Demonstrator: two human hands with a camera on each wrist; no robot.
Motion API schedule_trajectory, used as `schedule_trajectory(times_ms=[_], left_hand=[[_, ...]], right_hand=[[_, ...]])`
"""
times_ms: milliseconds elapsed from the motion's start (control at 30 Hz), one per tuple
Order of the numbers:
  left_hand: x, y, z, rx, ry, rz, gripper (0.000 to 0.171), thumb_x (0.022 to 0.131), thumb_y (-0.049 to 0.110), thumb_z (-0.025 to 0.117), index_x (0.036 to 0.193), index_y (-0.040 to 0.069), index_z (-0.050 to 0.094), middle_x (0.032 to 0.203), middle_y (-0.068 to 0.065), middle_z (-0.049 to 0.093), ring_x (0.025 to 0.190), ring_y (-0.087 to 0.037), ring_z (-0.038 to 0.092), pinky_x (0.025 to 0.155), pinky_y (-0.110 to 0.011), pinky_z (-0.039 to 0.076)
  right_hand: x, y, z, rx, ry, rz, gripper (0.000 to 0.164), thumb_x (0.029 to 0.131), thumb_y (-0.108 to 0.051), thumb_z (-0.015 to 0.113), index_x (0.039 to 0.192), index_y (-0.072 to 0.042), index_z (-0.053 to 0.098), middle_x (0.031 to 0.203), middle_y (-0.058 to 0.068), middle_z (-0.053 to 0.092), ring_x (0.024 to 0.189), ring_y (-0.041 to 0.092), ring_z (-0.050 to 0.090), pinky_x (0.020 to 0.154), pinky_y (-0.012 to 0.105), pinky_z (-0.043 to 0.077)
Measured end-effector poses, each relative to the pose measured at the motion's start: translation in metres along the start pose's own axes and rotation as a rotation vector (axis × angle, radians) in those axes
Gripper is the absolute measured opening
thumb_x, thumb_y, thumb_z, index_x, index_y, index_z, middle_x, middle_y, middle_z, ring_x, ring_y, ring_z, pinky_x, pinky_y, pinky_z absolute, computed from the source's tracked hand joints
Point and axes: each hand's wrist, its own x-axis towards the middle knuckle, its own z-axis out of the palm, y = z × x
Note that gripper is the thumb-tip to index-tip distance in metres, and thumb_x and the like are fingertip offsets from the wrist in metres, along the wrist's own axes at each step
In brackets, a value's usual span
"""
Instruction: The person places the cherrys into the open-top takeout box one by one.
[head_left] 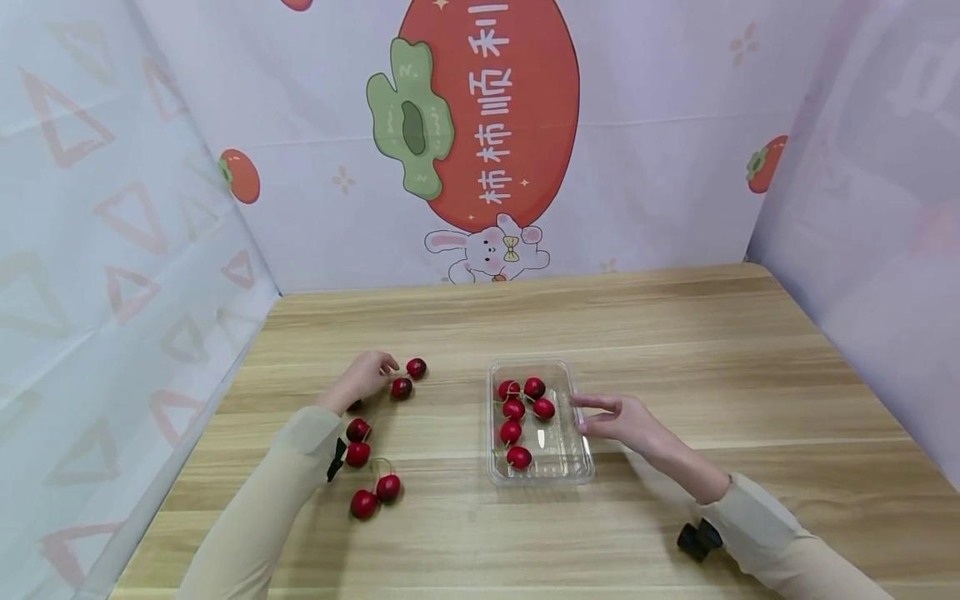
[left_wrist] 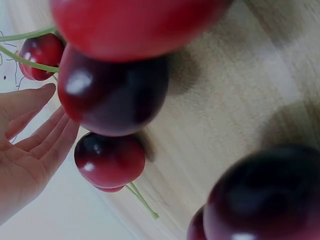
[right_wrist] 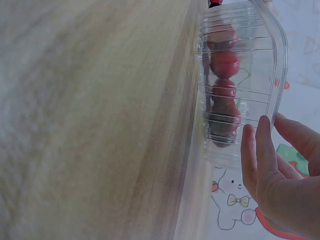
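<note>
My left hand (head_left: 363, 377) reaches low over the table's left side, with its fingertips beside two dark red cherries, a nearer cherry (head_left: 401, 388) and a farther cherry (head_left: 416, 368). In the left wrist view its thumb and fingers (left_wrist: 37, 145) are spread apart, close to cherries and green stems, with nothing between them. My right hand (head_left: 622, 419) has fairly straight fingers right at the right rim of a clear plastic box (head_left: 558, 475). Inside the box, several red cherries (head_left: 519, 457) lie mostly along its left half. The right wrist view shows the fingertips (right_wrist: 264, 122) against the box's side.
Nearer the front left lie more cherries: a pair (head_left: 358, 453) beside the left cuff and a stemmed pair (head_left: 364, 503) closer to me. The wooden table (head_left: 465, 550) ends at a printed cloth backdrop (head_left: 637, 183), with cloth on both sides.
</note>
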Motion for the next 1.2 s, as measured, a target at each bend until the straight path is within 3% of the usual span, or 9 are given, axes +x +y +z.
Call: schedule_trajectory(times_ms=[500, 833, 1100, 1200], left_hand=[[0.004, -0.008, 0.005, 0.062, -0.008, -0.008, 0.021, 0.073, -0.011, 0.052, 0.09, -0.005, 0.064, 0.089, -0.019, 0.059, 0.086, -0.031, 0.056, 0.077, -0.041, 0.046], [0.006, -0.01, 0.006, 0.056, 0.007, -0.009, 0.014, 0.074, -0.01, 0.054, 0.082, -0.004, 0.063, 0.083, -0.017, 0.06, 0.082, -0.03, 0.056, 0.075, -0.04, 0.047], [0.005, -0.007, 0.005, 0.041, -0.017, -0.019, 0.014, 0.073, -0.012, 0.052, 0.078, -0.004, 0.063, 0.08, -0.017, 0.059, 0.076, -0.027, 0.055, 0.067, -0.038, 0.047], [0.01, -0.013, 0.008, 0.022, -0.024, -0.005, 0.016, 0.075, -0.012, 0.051, 0.078, -0.002, 0.064, 0.082, -0.016, 0.06, 0.077, -0.027, 0.056, 0.068, -0.038, 0.047]], right_hand=[[0.0, -0.001, 0.0, 0.001, -0.006, -0.007, 0.053, 0.081, -0.015, 0.063, 0.127, 0.004, 0.043, 0.123, 0.022, 0.048, 0.1, 0.027, 0.058, 0.091, 0.042, 0.041], [-0.001, -0.002, 0.0, 0.001, 0.001, -0.005, 0.053, 0.081, -0.016, 0.064, 0.126, 0.004, 0.044, 0.123, 0.022, 0.049, 0.099, 0.026, 0.058, 0.09, 0.041, 0.042], [-0.001, -0.001, 0.001, -0.003, 0.004, 0.0, 0.053, 0.081, -0.017, 0.064, 0.126, 0.003, 0.045, 0.121, 0.021, 0.051, 0.099, 0.025, 0.059, 0.092, 0.043, 0.04], [-0.001, -0.001, 0.001, -0.007, 0.002, -0.001, 0.053, 0.081, -0.018, 0.064, 0.126, 0.003, 0.044, 0.119, 0.021, 0.052, 0.098, 0.025, 0.059, 0.091, 0.043, 0.04]])
